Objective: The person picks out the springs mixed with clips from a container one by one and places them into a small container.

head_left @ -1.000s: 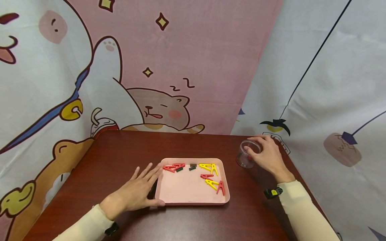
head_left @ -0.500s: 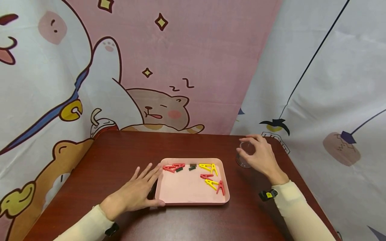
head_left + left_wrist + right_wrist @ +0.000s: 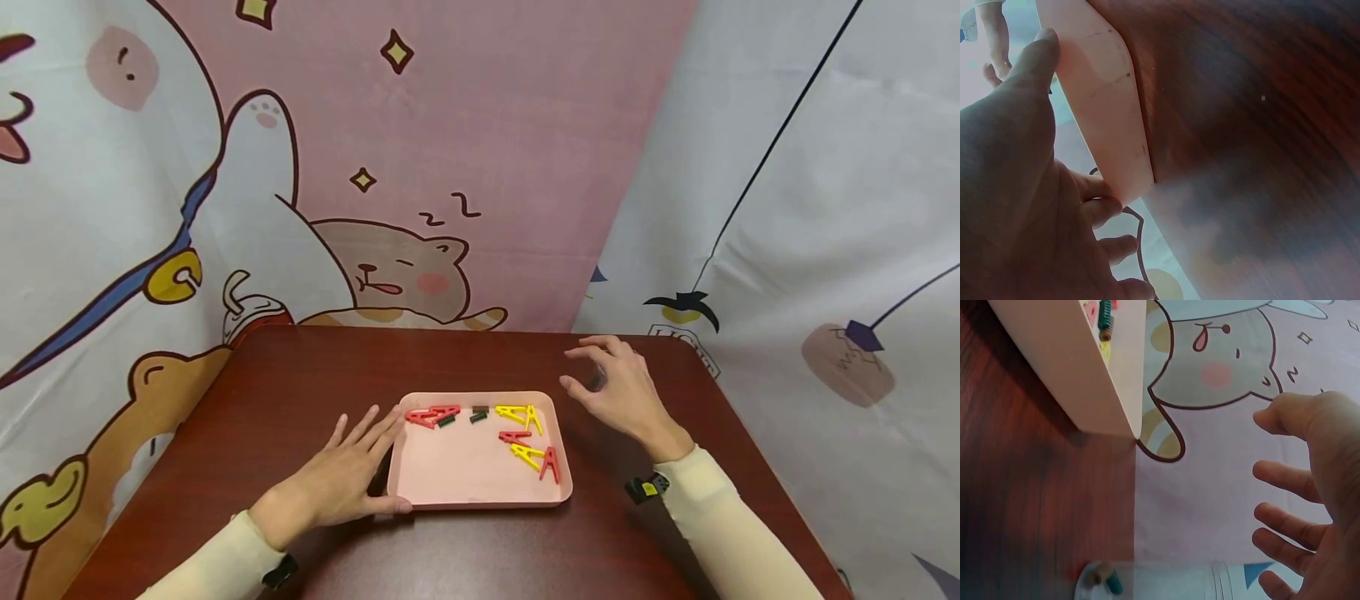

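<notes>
With its fingers spread, my left hand [image 3: 333, 479] rests against the left side of a pink tray [image 3: 450, 479]. The left wrist view has its thumb and fingertips touching the tray's wall [image 3: 1100, 94]. Red plastic clip pieces [image 3: 432, 416], yellow ones [image 3: 528, 457] and several small dark green springs [image 3: 478, 417] lie in the tray. Right of the tray, my right hand [image 3: 626, 396] hovers, fingers apart and holding nothing. A clear jar [image 3: 1166, 584] stands below it, a green piece [image 3: 1113, 582] inside; the hand mostly hides this jar in the head view.
The dark reddish-brown table [image 3: 337, 358] extends around the tray. Printed cartoon curtains [image 3: 525, 208] hang behind its back edge and along its sides.
My right hand has come away from the jar and moved left toward the tray, its fingers spreading. The left hand and the tray's contents have stayed put.
</notes>
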Demonstrator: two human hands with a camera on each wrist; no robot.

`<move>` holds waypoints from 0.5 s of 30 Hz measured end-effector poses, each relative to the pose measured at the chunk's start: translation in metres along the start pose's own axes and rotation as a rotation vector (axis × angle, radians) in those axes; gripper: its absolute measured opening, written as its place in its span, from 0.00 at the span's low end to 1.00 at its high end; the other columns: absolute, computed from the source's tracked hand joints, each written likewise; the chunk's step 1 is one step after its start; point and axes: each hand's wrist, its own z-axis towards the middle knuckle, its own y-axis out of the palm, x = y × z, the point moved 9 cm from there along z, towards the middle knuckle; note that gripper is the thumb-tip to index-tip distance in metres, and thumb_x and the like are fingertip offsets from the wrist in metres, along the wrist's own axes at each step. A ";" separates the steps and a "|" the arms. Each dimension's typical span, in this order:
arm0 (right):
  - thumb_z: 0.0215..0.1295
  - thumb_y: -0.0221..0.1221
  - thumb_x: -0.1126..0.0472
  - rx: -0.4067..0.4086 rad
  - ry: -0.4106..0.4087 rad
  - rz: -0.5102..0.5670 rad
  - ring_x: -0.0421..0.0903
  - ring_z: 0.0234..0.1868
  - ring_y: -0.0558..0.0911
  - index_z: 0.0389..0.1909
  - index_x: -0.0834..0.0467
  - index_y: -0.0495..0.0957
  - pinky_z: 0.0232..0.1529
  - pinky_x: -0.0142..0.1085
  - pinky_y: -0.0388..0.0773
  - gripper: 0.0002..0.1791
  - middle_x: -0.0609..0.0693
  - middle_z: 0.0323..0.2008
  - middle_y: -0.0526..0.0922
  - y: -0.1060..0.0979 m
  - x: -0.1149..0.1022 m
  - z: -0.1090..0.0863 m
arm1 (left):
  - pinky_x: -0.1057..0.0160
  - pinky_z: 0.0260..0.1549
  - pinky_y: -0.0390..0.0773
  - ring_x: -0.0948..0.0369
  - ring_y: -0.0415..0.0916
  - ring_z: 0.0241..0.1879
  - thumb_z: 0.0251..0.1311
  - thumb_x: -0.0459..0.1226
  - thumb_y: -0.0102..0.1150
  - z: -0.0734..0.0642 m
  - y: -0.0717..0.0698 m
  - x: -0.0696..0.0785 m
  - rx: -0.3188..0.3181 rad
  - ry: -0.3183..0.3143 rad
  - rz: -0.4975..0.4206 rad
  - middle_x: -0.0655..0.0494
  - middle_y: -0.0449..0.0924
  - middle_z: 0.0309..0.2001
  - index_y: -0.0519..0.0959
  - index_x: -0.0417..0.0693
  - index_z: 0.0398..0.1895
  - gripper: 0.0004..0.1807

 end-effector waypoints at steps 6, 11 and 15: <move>0.71 0.80 0.48 -0.053 -0.018 -0.003 0.66 0.77 0.79 0.67 0.50 0.92 0.81 0.75 0.66 0.26 0.59 0.74 0.83 0.014 -0.015 0.003 | 0.14 0.85 0.54 0.31 0.52 0.94 0.68 0.80 0.64 0.000 0.001 0.001 0.002 0.006 0.000 0.42 0.53 0.96 0.59 0.40 0.95 0.70; 0.70 0.81 0.49 -0.089 -0.084 -0.015 0.63 0.76 0.80 0.65 0.47 0.93 0.77 0.72 0.71 0.25 0.56 0.74 0.84 0.026 -0.034 0.008 | 0.13 0.85 0.53 0.30 0.52 0.94 0.68 0.80 0.65 0.000 0.001 0.001 0.002 0.004 -0.012 0.41 0.54 0.96 0.59 0.40 0.95 0.70; 0.68 0.81 0.48 -0.121 -0.151 -0.026 0.60 0.74 0.81 0.62 0.46 0.94 0.77 0.69 0.73 0.23 0.55 0.72 0.85 0.036 -0.053 0.012 | 0.13 0.85 0.52 0.30 0.52 0.94 0.68 0.80 0.65 -0.001 0.001 0.000 0.002 0.002 -0.012 0.41 0.54 0.96 0.60 0.40 0.95 0.70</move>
